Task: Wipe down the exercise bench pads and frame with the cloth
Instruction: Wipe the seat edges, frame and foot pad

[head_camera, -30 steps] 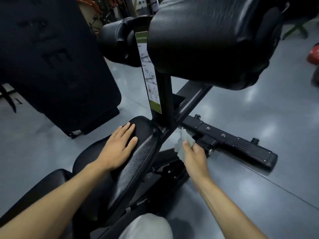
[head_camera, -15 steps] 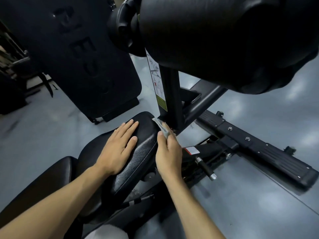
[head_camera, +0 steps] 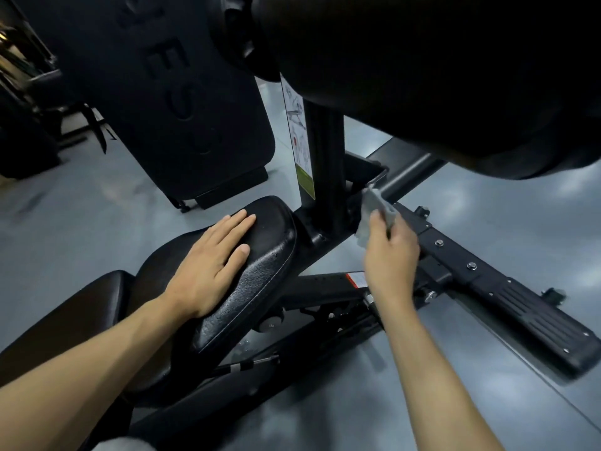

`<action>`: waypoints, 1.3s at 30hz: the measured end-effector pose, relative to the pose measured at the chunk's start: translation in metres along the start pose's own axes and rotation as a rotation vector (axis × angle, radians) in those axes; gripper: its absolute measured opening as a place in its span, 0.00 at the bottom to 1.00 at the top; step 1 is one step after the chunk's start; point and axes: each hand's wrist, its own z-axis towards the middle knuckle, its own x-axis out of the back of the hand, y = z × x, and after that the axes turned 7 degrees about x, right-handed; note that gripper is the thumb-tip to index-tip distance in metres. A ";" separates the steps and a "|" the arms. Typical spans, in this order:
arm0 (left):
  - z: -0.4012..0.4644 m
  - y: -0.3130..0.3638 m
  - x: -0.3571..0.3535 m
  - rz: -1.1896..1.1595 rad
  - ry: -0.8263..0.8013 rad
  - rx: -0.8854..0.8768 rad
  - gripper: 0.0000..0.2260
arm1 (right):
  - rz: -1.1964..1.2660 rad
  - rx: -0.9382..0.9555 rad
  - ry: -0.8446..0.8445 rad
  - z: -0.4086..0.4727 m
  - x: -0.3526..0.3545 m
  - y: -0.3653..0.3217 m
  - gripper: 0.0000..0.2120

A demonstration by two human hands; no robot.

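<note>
Now | left hand point(head_camera: 213, 262) flat, pebbled seat pad point(head_camera: 260, 271) | right hand point(head_camera: 390, 255) pinching, seemingly, crumpled cloth point(head_camera: 374, 209)

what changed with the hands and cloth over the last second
The right hand carried the cloth from the frame's low joint to the seat pad's front edge, then right and up to the angled frame tube. The left hand stayed flat on the seat pad; the grip on the cloth held.

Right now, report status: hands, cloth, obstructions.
Left hand flat on seat pad. Right hand grips cloth against frame tube. Big pad overhangs; nothing blocking.
</note>
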 end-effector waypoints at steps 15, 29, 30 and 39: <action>-0.002 0.001 0.000 0.013 0.011 0.005 0.25 | 0.019 0.070 0.063 -0.038 -0.027 0.022 0.10; -0.003 0.001 0.001 0.013 0.017 0.009 0.25 | 0.089 0.067 -0.282 -0.054 -0.056 0.004 0.17; -0.003 0.001 0.001 0.008 0.016 0.009 0.26 | 0.097 0.045 -0.295 -0.055 -0.054 0.002 0.17; -0.001 -0.003 -0.002 -0.015 0.016 0.003 0.26 | -0.275 0.166 -0.544 -0.015 -0.083 -0.030 0.21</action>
